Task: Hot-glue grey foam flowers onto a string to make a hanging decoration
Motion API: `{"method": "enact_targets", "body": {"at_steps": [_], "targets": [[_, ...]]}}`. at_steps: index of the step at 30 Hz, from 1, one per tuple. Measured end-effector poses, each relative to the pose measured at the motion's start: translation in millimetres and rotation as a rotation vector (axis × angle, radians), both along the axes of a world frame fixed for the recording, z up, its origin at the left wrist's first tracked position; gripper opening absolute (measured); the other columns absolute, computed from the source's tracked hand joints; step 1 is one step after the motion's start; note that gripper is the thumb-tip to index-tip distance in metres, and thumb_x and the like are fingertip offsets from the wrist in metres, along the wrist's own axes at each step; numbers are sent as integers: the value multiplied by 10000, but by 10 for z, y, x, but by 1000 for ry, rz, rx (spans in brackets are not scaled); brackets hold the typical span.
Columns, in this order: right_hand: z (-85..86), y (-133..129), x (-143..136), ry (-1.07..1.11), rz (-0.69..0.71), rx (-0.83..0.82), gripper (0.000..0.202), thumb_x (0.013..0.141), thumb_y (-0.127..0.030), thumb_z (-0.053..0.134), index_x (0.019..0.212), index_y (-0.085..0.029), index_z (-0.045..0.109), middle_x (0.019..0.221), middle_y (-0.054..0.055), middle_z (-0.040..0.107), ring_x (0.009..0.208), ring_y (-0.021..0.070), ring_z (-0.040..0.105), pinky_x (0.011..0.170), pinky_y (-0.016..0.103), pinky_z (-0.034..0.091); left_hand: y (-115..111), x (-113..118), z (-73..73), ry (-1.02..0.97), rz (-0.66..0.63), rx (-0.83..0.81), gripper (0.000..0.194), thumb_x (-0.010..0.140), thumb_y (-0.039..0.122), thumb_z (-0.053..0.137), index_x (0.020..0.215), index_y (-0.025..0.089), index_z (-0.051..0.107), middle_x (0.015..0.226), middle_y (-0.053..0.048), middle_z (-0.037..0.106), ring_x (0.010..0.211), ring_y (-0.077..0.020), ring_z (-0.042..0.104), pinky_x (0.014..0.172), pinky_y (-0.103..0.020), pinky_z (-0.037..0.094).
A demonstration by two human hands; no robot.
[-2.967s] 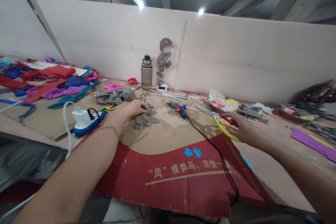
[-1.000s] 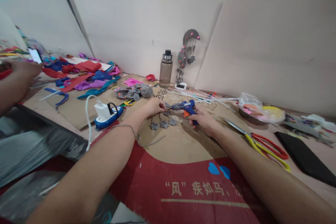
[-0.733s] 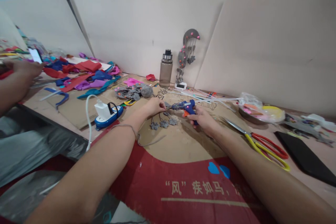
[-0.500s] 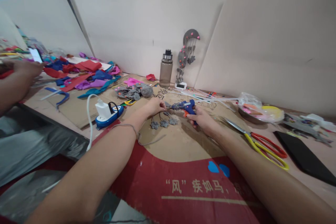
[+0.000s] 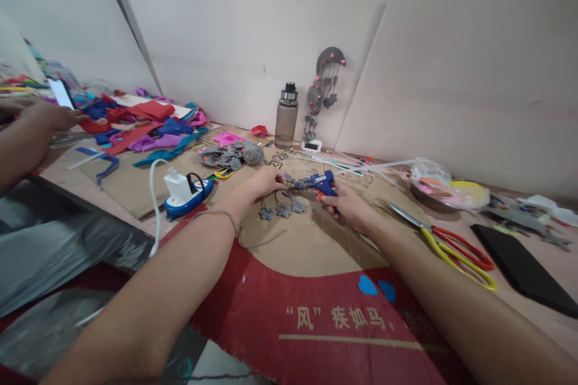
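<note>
My right hand (image 5: 345,201) is wrapped round the handle of a blue glue gun (image 5: 324,183), its nozzle pointing left. Closed fingers of my left hand (image 5: 271,182) pinch a small grey felt piece beside the nozzle; the exact grip point is tiny. Below them, three grey felt flowers (image 5: 283,210) hang on strings and lie on the brown cardboard (image 5: 316,249). A strand of grey yarn (image 5: 262,245) trails from near my left forearm across the cardboard.
Scissors (image 5: 445,252) and a black phone (image 5: 524,267) lie right. A bottle (image 5: 286,117) and a felt hanging (image 5: 331,60) stand behind. Left are a power strip (image 5: 188,198), grey yarn ball (image 5: 253,154), cloth scraps (image 5: 153,111) and another person's hand (image 5: 49,120) near a lit phone (image 5: 60,94).
The glue gun has shifted slightly left, its nozzle closer to the felt by my left hand. At the far left, the other person's hand has moved a little to the right.
</note>
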State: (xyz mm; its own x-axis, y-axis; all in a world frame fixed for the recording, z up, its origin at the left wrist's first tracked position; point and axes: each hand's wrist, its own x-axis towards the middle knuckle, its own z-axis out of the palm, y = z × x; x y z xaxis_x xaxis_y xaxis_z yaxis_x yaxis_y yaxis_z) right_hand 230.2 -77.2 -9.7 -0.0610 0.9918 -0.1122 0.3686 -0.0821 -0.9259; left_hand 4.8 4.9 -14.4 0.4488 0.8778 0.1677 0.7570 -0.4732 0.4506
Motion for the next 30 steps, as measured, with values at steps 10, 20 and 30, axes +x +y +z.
{"method": "enact_targets", "body": {"at_steps": [10, 20, 30], "targets": [[-64, 56, 40, -19, -9, -7, 177, 786, -138, 548, 929, -231, 499, 560, -77, 472, 397, 63, 370, 377, 177, 307, 7, -2, -8, 19, 11, -5, 121, 721, 167, 668, 800, 139, 755, 807, -42, 743, 729, -144, 640, 677, -209, 455], [-44, 21, 35, 57, -22, -4, 221, 775, -130, 556, 963, -231, 499, 632, -58, 550, 410, 54, 384, 392, 171, 314, -8, 7, 14, 18, 16, -13, 132, 718, 149, 666, 808, 139, 763, 801, -41, 740, 728, -148, 634, 671, -208, 448], [-18, 15, 10, -11, -24, -15, 172, 796, -121, 554, 930, -215, 503, 531, -89, 449, 389, 52, 367, 375, 169, 294, 17, -1, -8, 30, 5, 2, 121, 711, 153, 669, 793, 147, 758, 781, -27, 741, 701, -134, 630, 641, -200, 440]]}}
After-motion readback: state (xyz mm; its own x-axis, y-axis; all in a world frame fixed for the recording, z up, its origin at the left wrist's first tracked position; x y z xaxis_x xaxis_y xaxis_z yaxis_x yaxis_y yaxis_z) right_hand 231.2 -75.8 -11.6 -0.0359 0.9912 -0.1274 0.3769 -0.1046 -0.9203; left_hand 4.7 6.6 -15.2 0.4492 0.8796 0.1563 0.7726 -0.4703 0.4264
